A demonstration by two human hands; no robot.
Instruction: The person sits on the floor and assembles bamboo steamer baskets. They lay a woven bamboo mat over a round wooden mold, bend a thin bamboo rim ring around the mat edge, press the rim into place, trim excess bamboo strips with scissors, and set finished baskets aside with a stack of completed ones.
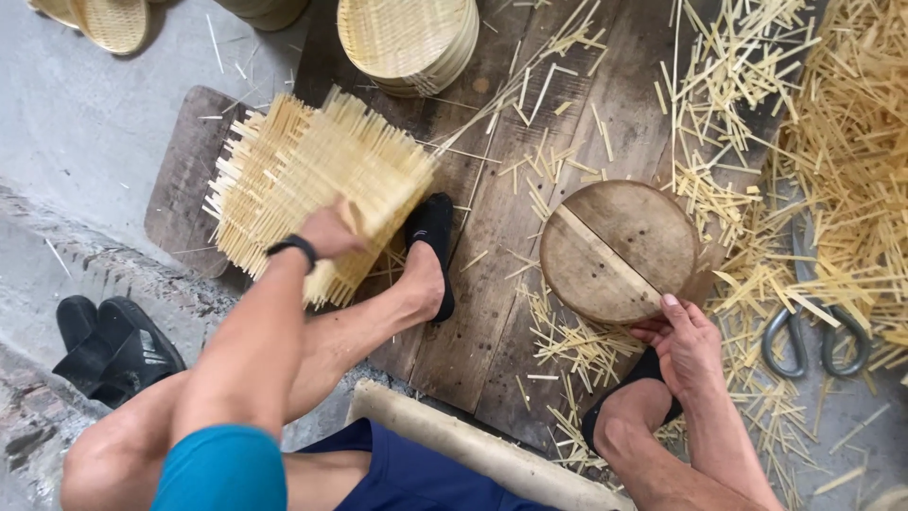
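Note:
My left hand (328,230), with a black band at the wrist, grips the near edge of a stack of square woven bamboo mats (312,180) lying on a wooden board (492,312). My right hand (686,343) rests against the near rim of a round wooden disc (619,248) at the board's right side, fingers curled on its edge. My feet in black slippers sit on the board, one (432,248) beside the mats, the other partly hidden under my right hand.
A stack of round woven trays (409,40) stands at the board's far edge. Loose bamboo strips (851,170) pile up on the right around large shears (815,333). Black sandals (113,348) lie on the concrete at left. A pale plank (473,445) crosses near my knees.

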